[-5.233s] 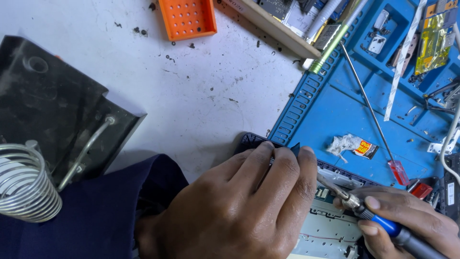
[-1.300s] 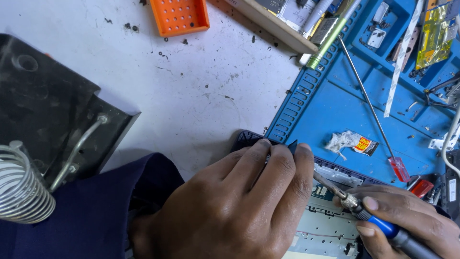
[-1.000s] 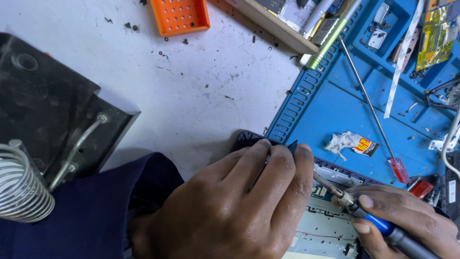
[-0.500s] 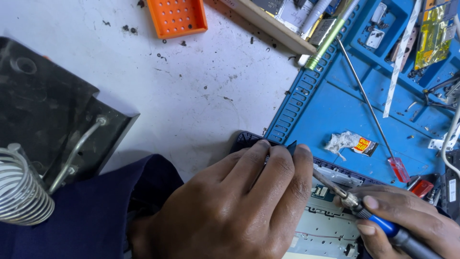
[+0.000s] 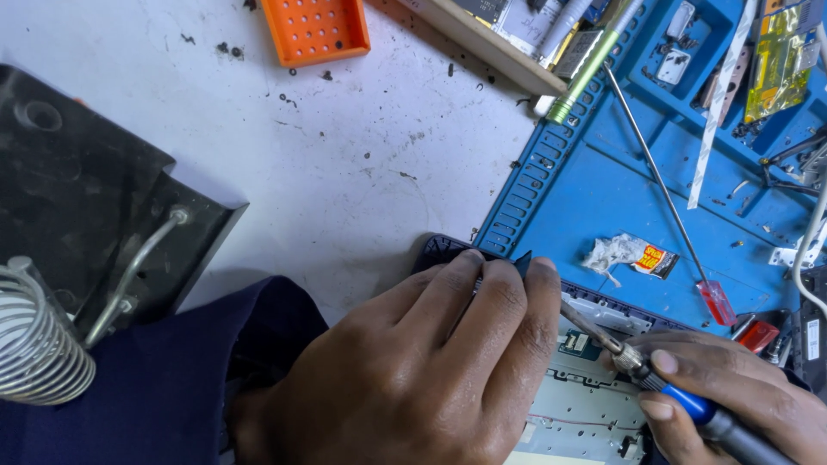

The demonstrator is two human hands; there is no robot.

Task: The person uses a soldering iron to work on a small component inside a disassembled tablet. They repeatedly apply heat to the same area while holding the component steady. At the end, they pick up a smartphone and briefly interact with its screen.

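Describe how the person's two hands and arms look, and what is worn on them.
Both hands are bare: no gloves, rings or watch show. The left hand comes out of a dark navy long sleeve that reaches the wrist. The right hand is cut off by the frame edge, so no sleeve shows there.

A scuffed white worktable (image 5: pixel 362 164) carries a blue work mat (image 5: pixel 603 198) under even, bright light.

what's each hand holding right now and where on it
The right hand grips a blue-handled soldering iron at the front of its handle, just behind the metal collar. The left hand presses flat on an opened device, fingers along its top edge.
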